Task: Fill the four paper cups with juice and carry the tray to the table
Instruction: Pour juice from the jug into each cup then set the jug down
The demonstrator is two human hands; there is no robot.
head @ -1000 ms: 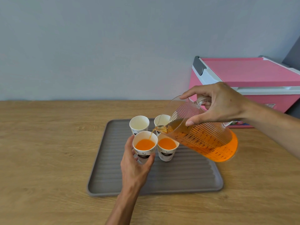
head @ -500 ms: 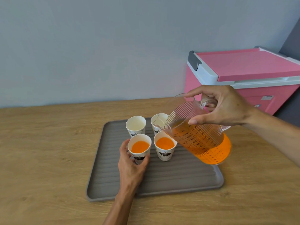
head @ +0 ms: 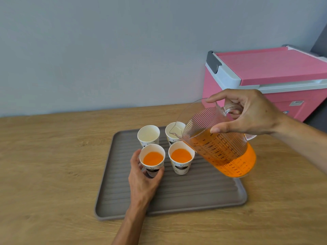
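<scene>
Four paper cups stand in a square on the grey ribbed tray [head: 194, 195]. Orange juice fills the near left cup [head: 152, 159] and the near right cup [head: 181, 157]. The far left cup [head: 148, 135] and the far right cup [head: 174, 133] hold no juice. My left hand [head: 143, 181] is wrapped around the near left cup from the front. My right hand [head: 246, 114] grips the handle of a clear ribbed jug [head: 221, 144] half full of juice. The jug hangs tilted above the tray's right side, its spout over the far right cup, with no juice flowing.
The tray lies on a wooden table [head: 44, 165] against a grey wall. A pink and white cooler box [head: 276, 75] stands at the back right, just behind my right hand.
The stream into the near left cup has stopped. My right hand has tipped the jug back and shifted its spout from the near left cup to above the far right cup.
</scene>
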